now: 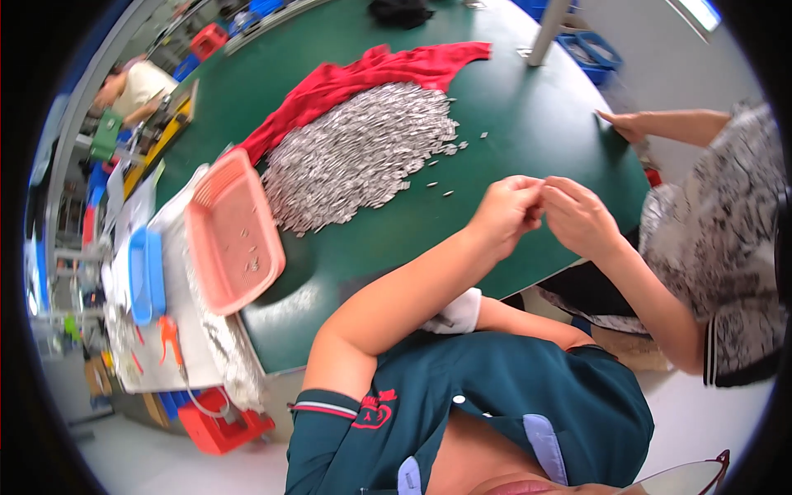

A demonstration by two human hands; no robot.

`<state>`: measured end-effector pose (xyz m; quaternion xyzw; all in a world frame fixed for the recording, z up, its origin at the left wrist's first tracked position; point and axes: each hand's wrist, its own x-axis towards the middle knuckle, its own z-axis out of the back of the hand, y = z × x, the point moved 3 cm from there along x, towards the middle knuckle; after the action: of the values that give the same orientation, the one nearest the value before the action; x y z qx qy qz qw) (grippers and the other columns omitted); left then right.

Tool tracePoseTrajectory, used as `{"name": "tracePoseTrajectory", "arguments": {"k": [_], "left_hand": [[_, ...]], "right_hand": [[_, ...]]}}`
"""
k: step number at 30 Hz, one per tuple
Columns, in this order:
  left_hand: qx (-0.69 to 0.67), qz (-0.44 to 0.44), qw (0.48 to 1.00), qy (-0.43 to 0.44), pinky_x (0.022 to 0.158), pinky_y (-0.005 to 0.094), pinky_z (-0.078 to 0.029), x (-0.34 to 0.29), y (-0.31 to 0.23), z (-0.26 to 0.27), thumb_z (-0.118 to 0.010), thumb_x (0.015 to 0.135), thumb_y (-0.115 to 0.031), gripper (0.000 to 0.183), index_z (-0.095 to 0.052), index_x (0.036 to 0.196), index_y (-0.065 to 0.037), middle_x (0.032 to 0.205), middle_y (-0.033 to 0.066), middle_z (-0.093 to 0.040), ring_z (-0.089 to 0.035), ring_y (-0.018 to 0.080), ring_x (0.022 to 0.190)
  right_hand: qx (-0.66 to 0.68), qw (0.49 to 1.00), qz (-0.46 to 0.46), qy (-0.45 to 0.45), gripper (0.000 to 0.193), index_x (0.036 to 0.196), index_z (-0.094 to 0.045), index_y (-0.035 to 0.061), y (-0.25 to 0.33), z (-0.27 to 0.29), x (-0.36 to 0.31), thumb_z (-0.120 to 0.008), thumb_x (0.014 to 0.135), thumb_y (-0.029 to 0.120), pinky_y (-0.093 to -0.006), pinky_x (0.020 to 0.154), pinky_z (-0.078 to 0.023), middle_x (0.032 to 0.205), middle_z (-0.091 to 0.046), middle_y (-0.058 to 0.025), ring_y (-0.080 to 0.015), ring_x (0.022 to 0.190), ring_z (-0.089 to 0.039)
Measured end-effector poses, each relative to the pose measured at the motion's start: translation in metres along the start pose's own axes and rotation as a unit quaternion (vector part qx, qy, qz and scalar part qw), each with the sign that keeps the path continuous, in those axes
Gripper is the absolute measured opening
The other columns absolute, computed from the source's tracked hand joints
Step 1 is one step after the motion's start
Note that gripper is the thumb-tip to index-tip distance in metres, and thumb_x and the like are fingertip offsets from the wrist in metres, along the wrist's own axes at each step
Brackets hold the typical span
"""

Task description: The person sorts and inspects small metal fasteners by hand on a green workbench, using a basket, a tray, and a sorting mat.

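Note:
My left hand [509, 216] is raised over the right part of the green table, its fingers curled into a pinch. Its fingertips meet those of a co-worker's hand [580, 219] reaching in from the right. Whatever lies between the fingertips is too small or too hidden to name. My right forearm crosses low in front of my body. White cloth, perhaps a glove or cuff, covers the end of that arm, where my right hand [464, 314] is mostly behind my left forearm. Beyond lies a wide pile of small silvery metal pieces [355, 157], with several strays near its right edge.
Red cloth [330, 87] borders the pile's far side. A pink basket [233, 231] with several pieces inside sits left, beside a blue tray [146, 276] and an orange air gun [171, 340]. The co-worker's other hand [624, 125] touches the table's right edge. A metal post [548, 33] stands far right.

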<state>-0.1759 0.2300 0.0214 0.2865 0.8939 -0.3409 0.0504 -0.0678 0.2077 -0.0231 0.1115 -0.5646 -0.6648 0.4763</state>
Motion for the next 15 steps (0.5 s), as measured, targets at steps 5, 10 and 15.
{"name": "tracePoseTrajectory", "arguments": {"k": [5, 10, 15], "left_hand": [[0.030, -0.002, 1.000, -0.003, 0.052, 0.0221, -0.042, -0.008, -0.013, -0.006, -0.059, 0.093, -0.022, 0.017, -0.058, 0.093, -0.004, 0.071, -0.0004, -0.055, -0.050, 0.0080, 0.059], [0.091, -0.091, 0.986, 0.102, 0.058, 0.0225, -0.044, -0.024, -0.040, -0.032, -0.060, 0.093, -0.021, 0.018, -0.061, 0.091, -0.003, 0.076, 0.0003, -0.059, -0.052, 0.0070, 0.063], [0.489, -0.352, 0.795, -0.071, 0.062, 0.0254, -0.045, -0.069, -0.085, 0.010, -0.063, 0.085, -0.012, 0.011, -0.067, 0.089, -0.002, 0.076, 0.0039, -0.060, -0.057, 0.0113, 0.068]], "right_hand": [[-0.002, 0.998, -0.018, 0.064, 0.031, 0.111, -0.062, 0.0055, 0.007, 0.003, 0.006, -0.061, 0.082, 0.017, -0.0426, 0.097, -0.042, 0.115, -0.062, -0.0150, -0.0350, 0.111, -0.055], [-0.042, 0.997, -0.019, 0.066, 0.023, 0.104, -0.066, 0.0079, 0.013, 0.004, 0.006, -0.061, 0.083, 0.016, -0.0426, 0.094, -0.044, 0.111, -0.064, -0.0127, -0.0343, 0.106, -0.057], [-0.062, 0.996, 0.014, 0.068, 0.024, 0.100, -0.064, 0.0057, 0.018, 0.004, 0.035, -0.067, 0.078, 0.015, -0.0437, 0.080, -0.047, 0.099, -0.064, -0.0127, -0.0370, 0.090, -0.060]]}}
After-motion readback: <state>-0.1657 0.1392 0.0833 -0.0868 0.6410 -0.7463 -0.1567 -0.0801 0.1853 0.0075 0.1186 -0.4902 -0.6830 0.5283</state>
